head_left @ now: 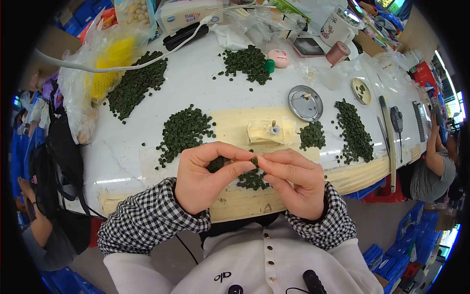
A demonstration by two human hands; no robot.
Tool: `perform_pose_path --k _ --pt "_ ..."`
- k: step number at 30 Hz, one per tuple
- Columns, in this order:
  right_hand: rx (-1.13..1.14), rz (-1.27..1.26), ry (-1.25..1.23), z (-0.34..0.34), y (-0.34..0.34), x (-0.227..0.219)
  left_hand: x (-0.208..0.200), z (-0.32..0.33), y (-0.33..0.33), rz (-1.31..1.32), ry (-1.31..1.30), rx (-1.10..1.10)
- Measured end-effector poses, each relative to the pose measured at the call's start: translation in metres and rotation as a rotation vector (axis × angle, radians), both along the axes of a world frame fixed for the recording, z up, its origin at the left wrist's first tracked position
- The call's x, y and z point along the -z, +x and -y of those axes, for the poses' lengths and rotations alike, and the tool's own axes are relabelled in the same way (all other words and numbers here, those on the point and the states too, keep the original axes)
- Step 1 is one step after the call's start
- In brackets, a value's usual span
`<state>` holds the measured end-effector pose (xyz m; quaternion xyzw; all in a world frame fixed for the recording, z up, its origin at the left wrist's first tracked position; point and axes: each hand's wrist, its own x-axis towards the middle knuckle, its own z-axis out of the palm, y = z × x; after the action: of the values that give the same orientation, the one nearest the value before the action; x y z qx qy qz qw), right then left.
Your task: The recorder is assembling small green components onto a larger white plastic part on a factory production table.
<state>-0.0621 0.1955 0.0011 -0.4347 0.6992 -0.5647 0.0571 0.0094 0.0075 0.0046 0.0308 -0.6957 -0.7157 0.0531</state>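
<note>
Both hands meet above the near edge of the table in the head view. My left hand (205, 174) and my right hand (297, 179) pinch one small dark green piece (254, 160) between thumbs and fingertips; its exact kind is too small to tell. Beneath the fingers lies a heap of similar green pieces (253, 181), partly hidden by the hands. Just beyond stands a tape-covered beige block (262, 133) with a small metal peg on top. A bigger green heap (183, 132) spreads to the left of it, and a small heap (312, 136) sits at its right.
Further heaps lie far left (139, 83), at the back (247, 63) and right (353, 132). A round metal lid (305, 115), a spool (338, 52), a mug (338, 28) and a long strip (390, 147) stand around. A white cable (83, 67) crosses the back left.
</note>
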Motion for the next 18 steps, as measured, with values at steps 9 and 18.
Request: perform_pose_path --k 9,18 --pt "0.068 0.073 -0.031 -0.0006 0.0016 0.0008 0.0026 -0.0001 -0.0004 0.002 0.027 0.026" --pt "0.106 0.005 -0.058 0.0022 -0.001 -0.0013 0.0022 0.0015 -0.0004 0.037 0.013 0.121"
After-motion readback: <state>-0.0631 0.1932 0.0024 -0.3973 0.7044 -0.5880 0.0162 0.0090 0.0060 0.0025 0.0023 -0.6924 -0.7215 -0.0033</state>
